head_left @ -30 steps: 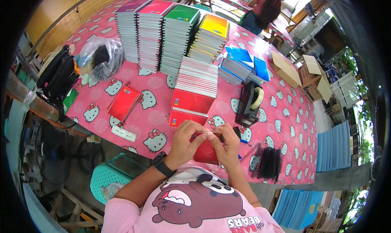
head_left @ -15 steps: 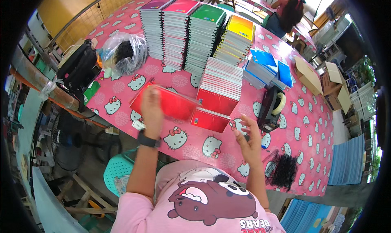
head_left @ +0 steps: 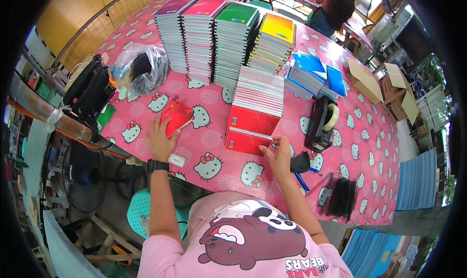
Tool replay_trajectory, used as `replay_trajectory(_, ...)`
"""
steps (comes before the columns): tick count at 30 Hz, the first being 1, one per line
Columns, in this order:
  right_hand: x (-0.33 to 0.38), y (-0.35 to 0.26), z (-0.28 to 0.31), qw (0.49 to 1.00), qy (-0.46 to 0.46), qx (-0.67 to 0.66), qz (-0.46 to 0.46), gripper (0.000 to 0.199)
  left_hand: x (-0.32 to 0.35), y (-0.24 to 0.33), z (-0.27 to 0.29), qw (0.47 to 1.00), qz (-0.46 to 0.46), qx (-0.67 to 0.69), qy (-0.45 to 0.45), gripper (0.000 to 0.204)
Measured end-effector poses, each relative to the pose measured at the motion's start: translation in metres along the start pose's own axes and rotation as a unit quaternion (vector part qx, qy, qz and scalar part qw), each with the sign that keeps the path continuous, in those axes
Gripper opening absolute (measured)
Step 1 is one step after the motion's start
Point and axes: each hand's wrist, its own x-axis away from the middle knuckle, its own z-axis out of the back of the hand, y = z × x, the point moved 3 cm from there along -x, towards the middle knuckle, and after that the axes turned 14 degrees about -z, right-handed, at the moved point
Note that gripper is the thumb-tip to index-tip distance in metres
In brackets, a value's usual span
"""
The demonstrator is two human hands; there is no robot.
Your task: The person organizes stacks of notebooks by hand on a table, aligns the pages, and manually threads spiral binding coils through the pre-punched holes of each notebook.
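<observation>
Pink cat-print tablecloth [head_left: 214, 147] covered by notebook stacks [head_left: 219, 35]. Clear plastic bag [head_left: 138, 69] filled with dark items, beyond left hand [head_left: 160, 139]. Small red notebook [head_left: 176, 116] pressed flat under left fingertips. Right hand [head_left: 278, 156] pinched loosely, contents unclear, beside red stack [head_left: 248, 141].

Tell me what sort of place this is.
Probably a small notebook-binding or stationery workspace, partly open to the outdoors. Tall stacks of spiral notebooks crowd the pink table, with a tape dispenser and loose black binding coils nearby.
</observation>
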Motion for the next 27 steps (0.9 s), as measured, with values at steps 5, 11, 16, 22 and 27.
replay_trajectory(5, -0.003, 0.024, -0.009, 0.987, -0.071, -0.021, -0.145, 0.031, -0.017, 0.005, -0.001, 0.997, 0.064, 0.029, -0.030, 0.054)
replay_trajectory(11, 0.010, 0.020, 0.007, 0.994, -0.036, -0.055, -0.085, 0.024, -0.014, 0.090, 0.022, 0.942, -0.183, 0.247, 0.136, 0.056)
replay_trajectory(16, 0.037, 0.009, 0.012, 0.990, -0.099, -0.098, 0.034, 0.020, 0.014, 0.194, 0.046, 0.895, -0.338, 0.290, 0.033, 0.048)
replay_trajectory(22, 0.036, -0.003, 0.037, 0.970, -0.225, -0.036, 0.090, 0.031, 0.041, 0.206, 0.008, 0.886, -0.377, 0.263, -0.064, 0.030)
replay_trajectory(27, 0.004, 0.039, 0.072, 0.998, 0.034, -0.004, -0.058, 0.030, 0.043, 0.218, 0.014, 0.888, -0.384, 0.239, -0.077, 0.024)
